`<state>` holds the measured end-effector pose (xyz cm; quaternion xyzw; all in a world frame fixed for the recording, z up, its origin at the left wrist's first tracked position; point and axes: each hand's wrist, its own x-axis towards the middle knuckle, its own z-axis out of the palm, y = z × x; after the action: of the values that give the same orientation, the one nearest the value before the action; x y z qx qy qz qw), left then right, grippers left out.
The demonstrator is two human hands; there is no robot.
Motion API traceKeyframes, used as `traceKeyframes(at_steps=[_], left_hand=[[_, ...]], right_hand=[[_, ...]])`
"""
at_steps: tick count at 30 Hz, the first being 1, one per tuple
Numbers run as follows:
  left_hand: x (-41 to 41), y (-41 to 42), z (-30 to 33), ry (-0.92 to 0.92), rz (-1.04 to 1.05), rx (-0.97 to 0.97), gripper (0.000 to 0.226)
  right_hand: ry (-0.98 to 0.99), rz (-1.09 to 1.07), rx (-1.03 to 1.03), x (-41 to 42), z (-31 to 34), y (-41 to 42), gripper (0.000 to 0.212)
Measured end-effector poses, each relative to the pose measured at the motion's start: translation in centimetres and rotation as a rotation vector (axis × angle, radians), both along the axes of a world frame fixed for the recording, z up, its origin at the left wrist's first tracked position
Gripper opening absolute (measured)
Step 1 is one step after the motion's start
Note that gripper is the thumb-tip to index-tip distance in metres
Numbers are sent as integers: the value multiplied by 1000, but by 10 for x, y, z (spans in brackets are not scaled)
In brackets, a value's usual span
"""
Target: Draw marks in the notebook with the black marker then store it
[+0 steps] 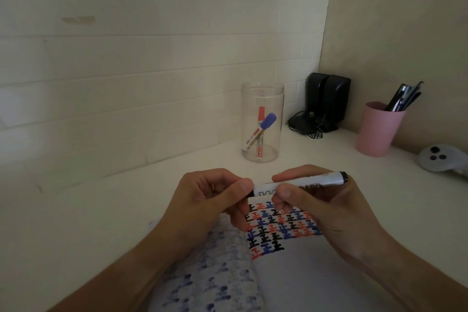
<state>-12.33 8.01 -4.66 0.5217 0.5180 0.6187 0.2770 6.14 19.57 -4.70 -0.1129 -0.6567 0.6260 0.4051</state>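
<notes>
Black marker [301, 185] held level above the open notebook [278, 268], right hand [326, 208] pinching its barrel, left hand [215, 200] closed on its cap end. Rows of red, blue and black marks on the page. Behind: clear jar [262, 121] with two markers.

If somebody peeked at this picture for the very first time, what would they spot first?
Probably the two hands, left hand and right hand, holding a black marker sideways in the middle. Just below them, the notebook shows rows of black, red and blue marks. Behind stands a clear jar with a red marker and a blue marker inside.
</notes>
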Motion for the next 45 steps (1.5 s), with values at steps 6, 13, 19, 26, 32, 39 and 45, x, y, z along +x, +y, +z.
traceKeyframes(at_steps=[6, 13, 19, 26, 32, 39, 45], left_hand=[[-13, 0, -3, 823, 226, -14, 44], [-45, 3, -8, 1091, 473, -36, 48], [-51, 0, -12, 1038, 562, -71, 51], [-52, -4, -13, 1041, 592, -47, 44], [-52, -3, -12, 1032, 498, -89, 53], [-51, -1, -11, 1074, 470, -125, 55], [-49, -2, -9, 1087, 468, -131, 57]], right_hand=[[-40, -4, -289, -4, -8, 10, 34], [-200, -129, -350, -7, -10, 17, 44], [-287, -171, -40, -18, 36, 9, 56], [105, -588, 385, -80, 147, 56, 36], [-146, -841, 531, -118, 140, 92, 20], [-460, -889, 610, -131, 116, 106, 25], [-564, -877, 609, -131, 109, 99, 31]])
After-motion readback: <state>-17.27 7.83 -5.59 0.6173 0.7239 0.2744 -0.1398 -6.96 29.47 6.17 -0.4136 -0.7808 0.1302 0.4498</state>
